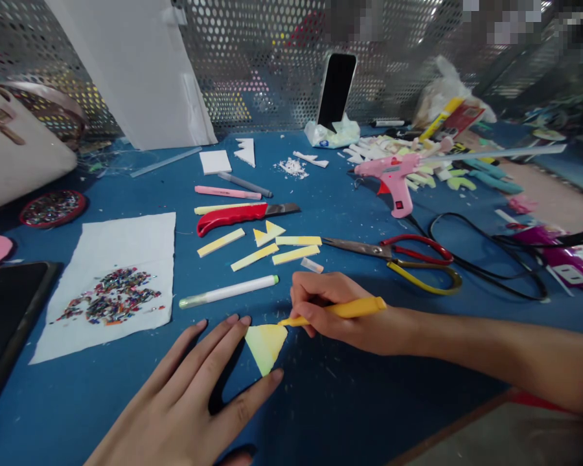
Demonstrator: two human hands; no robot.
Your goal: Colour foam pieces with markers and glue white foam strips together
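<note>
Head cam: right fingers (307, 299) pinching the yellow marker (352, 309), left fingers (208, 356) spread around the triangle piece (266, 346), bare blue counter (369, 401) nearer the wearer

- red knife (233, 217): 1
- yellow strips (221, 243) below it: 4
- yellow marker (357, 308): 1
- triangle (265, 347): 1
- scissors (386, 252): 1
- glue gun (393, 172): 1
- upright phone (337, 90): 1
- white square (215, 162): 1

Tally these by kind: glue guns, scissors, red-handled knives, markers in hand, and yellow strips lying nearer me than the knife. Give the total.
Glue gun: 1
Scissors: 1
Red-handled knife: 1
Marker in right hand: 1
Yellow strips: 4
Total: 8
</note>
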